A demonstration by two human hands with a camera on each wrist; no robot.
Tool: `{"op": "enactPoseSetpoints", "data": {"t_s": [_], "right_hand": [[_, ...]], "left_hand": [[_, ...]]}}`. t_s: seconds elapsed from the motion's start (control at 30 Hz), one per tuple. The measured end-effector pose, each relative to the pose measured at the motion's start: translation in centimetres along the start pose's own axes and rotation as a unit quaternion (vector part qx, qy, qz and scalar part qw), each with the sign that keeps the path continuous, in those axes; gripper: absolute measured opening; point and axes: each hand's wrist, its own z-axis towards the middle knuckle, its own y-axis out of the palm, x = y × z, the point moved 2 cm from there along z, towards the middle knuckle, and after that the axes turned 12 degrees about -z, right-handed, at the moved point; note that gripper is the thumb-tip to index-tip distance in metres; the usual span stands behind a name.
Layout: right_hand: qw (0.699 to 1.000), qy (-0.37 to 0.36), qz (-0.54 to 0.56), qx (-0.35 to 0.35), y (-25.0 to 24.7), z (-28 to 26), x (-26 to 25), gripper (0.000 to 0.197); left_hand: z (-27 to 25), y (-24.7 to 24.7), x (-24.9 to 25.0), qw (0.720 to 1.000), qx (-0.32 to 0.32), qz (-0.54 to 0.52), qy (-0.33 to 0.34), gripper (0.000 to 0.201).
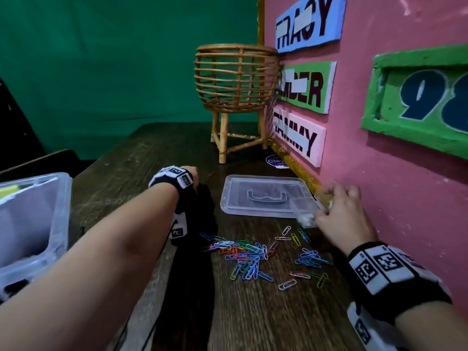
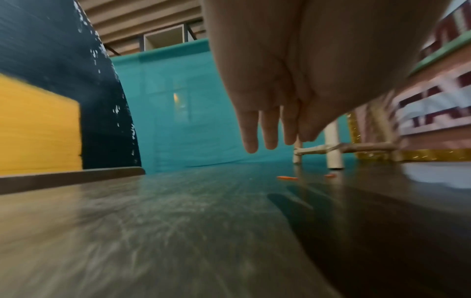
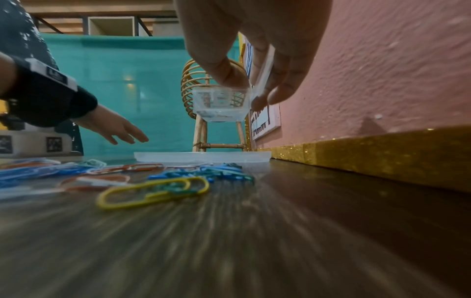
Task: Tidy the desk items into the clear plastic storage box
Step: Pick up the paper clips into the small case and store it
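Observation:
Several coloured paper clips [image 1: 253, 254] lie scattered on the dark wooden desk [image 1: 253, 320], seen close up in the right wrist view as paper clips [image 3: 153, 191]. Just beyond them my right hand [image 1: 321, 209] pinches a small clear plastic case [image 1: 305, 219] between thumb and fingers; the case [image 3: 220, 104] hangs above the desk with its flap up. My left hand [image 2: 270, 139] hovers over the desk with straight fingers, holding nothing, left of the flat clear lid [image 1: 266, 196]. The clear storage box [image 1: 38, 224] stands at the far left.
A rattan basket on legs [image 1: 235, 79] stands at the back against the pink wall board [image 1: 379, 173], which runs along the right with a gold strip [image 3: 369, 157] at its foot. One orange clip [image 2: 286, 177] lies apart, ahead of my left hand.

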Motion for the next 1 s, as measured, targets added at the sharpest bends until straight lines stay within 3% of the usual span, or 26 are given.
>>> {"op": "enactPoseSetpoints", "data": {"t_s": [0.2, 0.3, 0.43, 0.53, 0.63, 0.73, 0.87, 1.0], "right_hand": [[1.0, -0.013, -0.005, -0.009, 0.8, 1.6, -0.6, 0.042], [1.0, -0.014, -0.004, -0.01, 1.2, 2.4, -0.8, 0.043], [1.0, -0.011, 0.002, -0.004, 1.5, 3.2, -1.3, 0.042], [1.0, -0.013, 0.002, -0.007, 1.5, 3.4, -1.5, 0.041], [1.0, -0.019, 0.003, -0.006, 1.7, 3.8, -1.7, 0.041], [1.0, -0.021, 0.004, -0.004, 2.0, 4.3, -1.8, 0.04], [1.0, -0.019, 0.003, -0.002, 2.2, 4.8, -1.9, 0.04], [1.0, -0.011, 0.01, 0.001, 2.4, 5.3, -1.6, 0.038]], "left_hand": [[-0.1, 0.2, -0.7, 0.999, -0.021, 0.044, 0.011, 0.049], [0.9, 0.2, -1.4, 0.999, -0.04, 0.027, 0.007, 0.047], [1.5, -0.3, -1.4, 0.991, -0.106, 0.065, 0.052, 0.038], [1.8, -0.6, -0.4, 0.996, -0.06, -0.039, 0.061, 0.025], [2.4, -0.9, 0.9, 0.993, -0.007, -0.085, 0.082, 0.032], [2.4, -0.4, 2.1, 0.994, -0.012, -0.03, 0.101, 0.039], [2.8, 0.8, 3.5, 0.989, -0.092, 0.055, 0.101, 0.05], [2.9, 1.2, 3.6, 0.976, -0.145, 0.134, 0.097, 0.042]]}}
